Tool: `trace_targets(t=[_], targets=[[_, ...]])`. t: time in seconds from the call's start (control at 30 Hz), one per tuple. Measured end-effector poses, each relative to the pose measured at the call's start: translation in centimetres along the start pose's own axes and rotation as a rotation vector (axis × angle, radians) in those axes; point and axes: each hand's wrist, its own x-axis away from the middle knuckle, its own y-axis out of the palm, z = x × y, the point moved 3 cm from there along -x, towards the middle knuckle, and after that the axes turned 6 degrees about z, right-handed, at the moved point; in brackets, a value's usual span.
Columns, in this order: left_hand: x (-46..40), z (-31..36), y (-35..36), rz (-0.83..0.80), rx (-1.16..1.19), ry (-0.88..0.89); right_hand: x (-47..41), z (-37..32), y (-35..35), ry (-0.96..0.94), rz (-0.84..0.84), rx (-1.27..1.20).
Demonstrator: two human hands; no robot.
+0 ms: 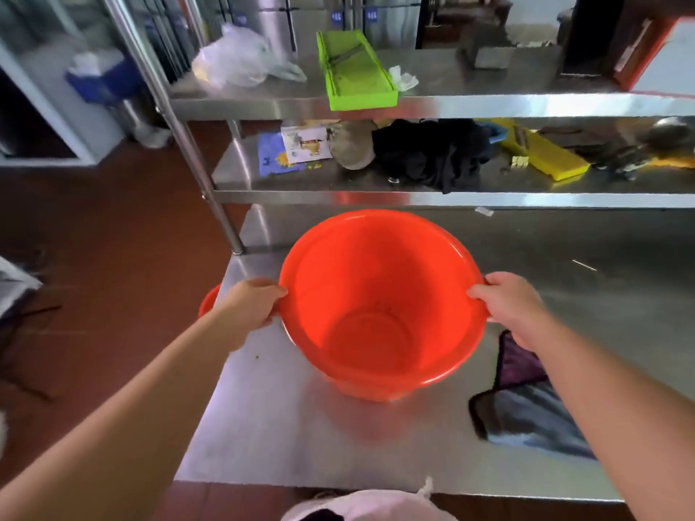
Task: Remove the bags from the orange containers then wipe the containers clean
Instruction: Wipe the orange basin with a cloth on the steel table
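Observation:
An orange container (380,295), a round bucket with an empty interior, is held just above the steel table (270,426), tilted slightly towards me. My left hand (250,306) grips its left rim, thumb on top. My right hand (511,306) grips the right rim the same way. A sliver of a second orange container (207,298) shows behind my left wrist, beyond the table's left edge. A dark cloth (526,408) lies on the table under my right forearm. A clear plastic bag (237,58) lies on the top shelf.
A steel shelf rack stands behind the table, holding a green slicer tray (353,73), a yellow slicer (541,152), a black cloth (432,152) and a printed card (301,144). A steel post (210,189) rises at the table's left rear corner. Red tiled floor (113,238) lies to the left.

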Motion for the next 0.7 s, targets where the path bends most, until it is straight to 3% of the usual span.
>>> trace_targets(t=[0.27,0.4,0.5,0.57,0.7], targets=[[1.8,-0.3,2.0,0.19,-0.005,-0.041,-3.7,4.9,0.2,0.029,-0.045,-0.226],[2.7,-0.2,2.1,0.351,-0.186,0.035,-4.6,11.9,0.0,0.031,-0.026,0.083],[3.7,0.7,2.5,0.485,-0.435,0.319,-3.5,17.3,0.1,0.055,-0.115,0.375],[5.1,1.9,3.7,0.437,-0.574,0.488,-2.4,20.4,0.3,0.041,-0.202,0.59],[8.4,3.0,7.6,0.07,-0.868,0.829,-0.1,23.4,0.7,0.08,-0.213,0.775]])
